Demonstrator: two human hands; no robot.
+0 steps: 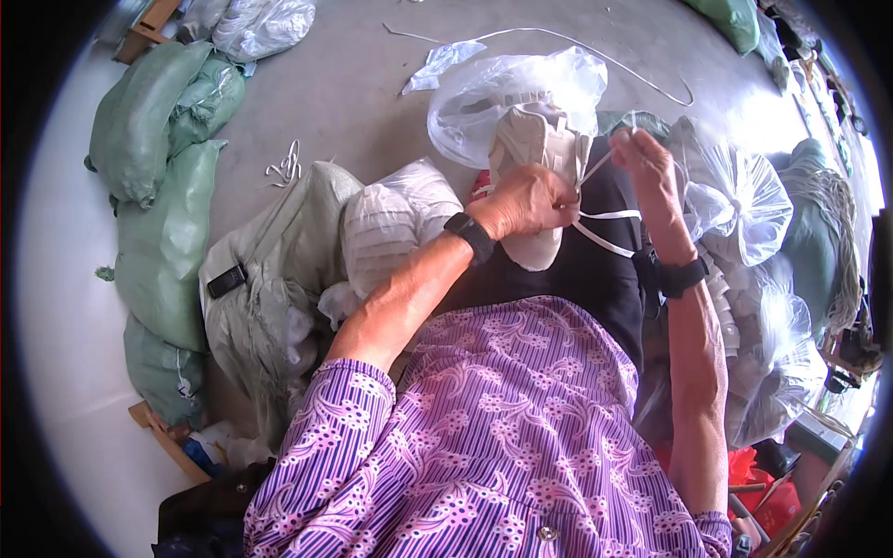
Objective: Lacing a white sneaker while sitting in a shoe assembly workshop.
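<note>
Floor [363, 112] is plain grey, and the widest stretch of it shows on the far side, with a pale cord [535, 30], a bluish scrap [442, 63] and a small tangle of white string [285, 166] lying around. Stuffed green sacks [167, 251] line the left edge, knotted clear bags [739, 200] the right. Nearer left, a greyish sack [246, 325] with a black device [227, 281] on it and a white wrapped bundle [386, 223] crowd up near the left forearm, so it's pretty tight there. More elbow room far ahead, past the clear plastic bag [456, 121] around the shoe's far end.

Beige shoe [535, 144] sits mid-scene over dark trousers [595, 270], toe pointing near. Left hand [526, 200] is curled over it; can't tell whether those fingers are clamped on anything. Right hand [648, 172], a bit right and apart, has its fingertips pinched together on white lace [609, 215], strands running between the hands.
</note>
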